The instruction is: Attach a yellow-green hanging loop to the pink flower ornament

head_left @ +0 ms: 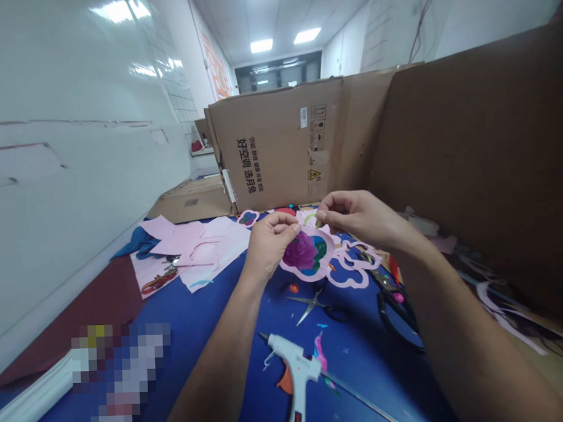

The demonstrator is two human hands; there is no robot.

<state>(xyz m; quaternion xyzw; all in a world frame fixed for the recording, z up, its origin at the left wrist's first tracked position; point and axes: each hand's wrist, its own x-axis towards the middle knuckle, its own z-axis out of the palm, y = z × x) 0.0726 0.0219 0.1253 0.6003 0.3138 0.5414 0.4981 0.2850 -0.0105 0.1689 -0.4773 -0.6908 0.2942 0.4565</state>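
Note:
My left hand (271,239) pinches the upper left edge of a flower-shaped paper cutout (306,252). It has a pink scalloped border around a purple bloom with green and blue beside it. At the cutout's top, my right hand (355,213) is closed in a pinch, close to a pale green curved strip (311,219). Whatever lies between those fingertips is too small to make out. Just below the cutout, a pair of scissors (310,305) lies spread on the blue tabletop (360,356). A white glue gun (293,361) with an orange trigger rests nearer to me.
Pink paper sheets (197,245) lie at the left, and pink scalloped outlines (350,267) at the right. Larger black-handled scissors (398,308) sit beside my right forearm. A small flower cutout (248,218) lies farther back. Cardboard panels (279,149) wall the back and right.

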